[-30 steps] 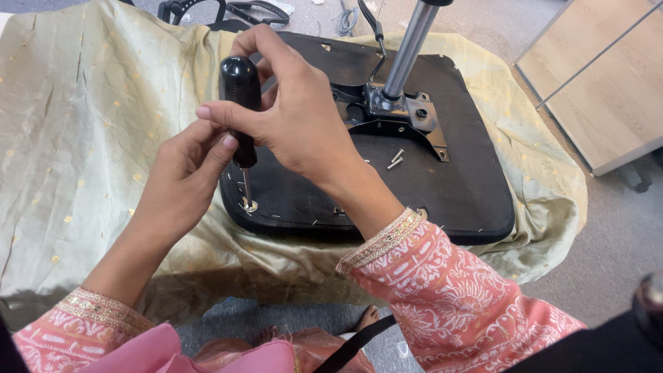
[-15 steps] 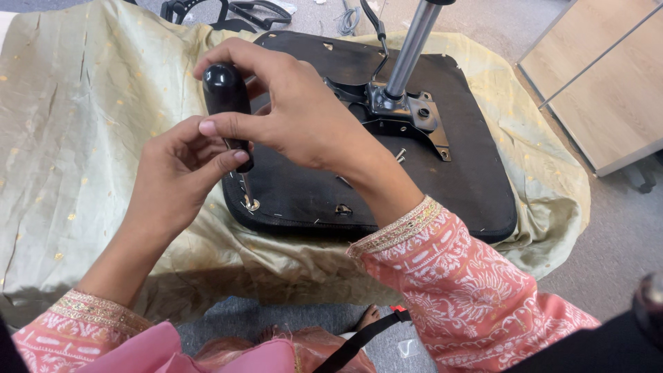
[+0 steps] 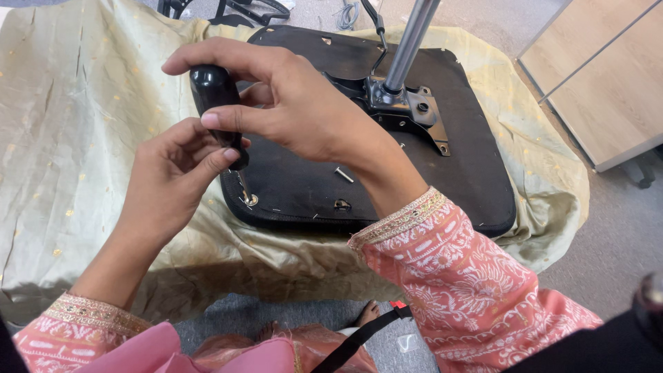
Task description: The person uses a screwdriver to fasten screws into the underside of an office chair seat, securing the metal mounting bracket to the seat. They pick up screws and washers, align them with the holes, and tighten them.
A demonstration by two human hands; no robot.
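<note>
A black chair seat (image 3: 456, 166) lies upside down on a pale green cloth (image 3: 76, 124). My right hand (image 3: 297, 103) grips the black handle of a screwdriver (image 3: 215, 97) from above. Its tip sits on a screw with a washer (image 3: 250, 200) at the seat's near left corner. My left hand (image 3: 173, 176) pinches the lower handle and shaft with thumb and fingers. A metal bracket (image 3: 407, 110) with a grey column (image 3: 411, 41) is fixed at the seat's middle.
A loose bolt (image 3: 343, 175) lies on the seat beside my right wrist. A wooden cabinet (image 3: 601, 76) stands at the right on grey carpet. A black chair base (image 3: 242, 8) lies at the far edge. My toes (image 3: 369, 314) show below the cloth.
My right hand has shifted its hold around the handle and the screwdriver leans a little more to the left. The tip stays on the same screw.
</note>
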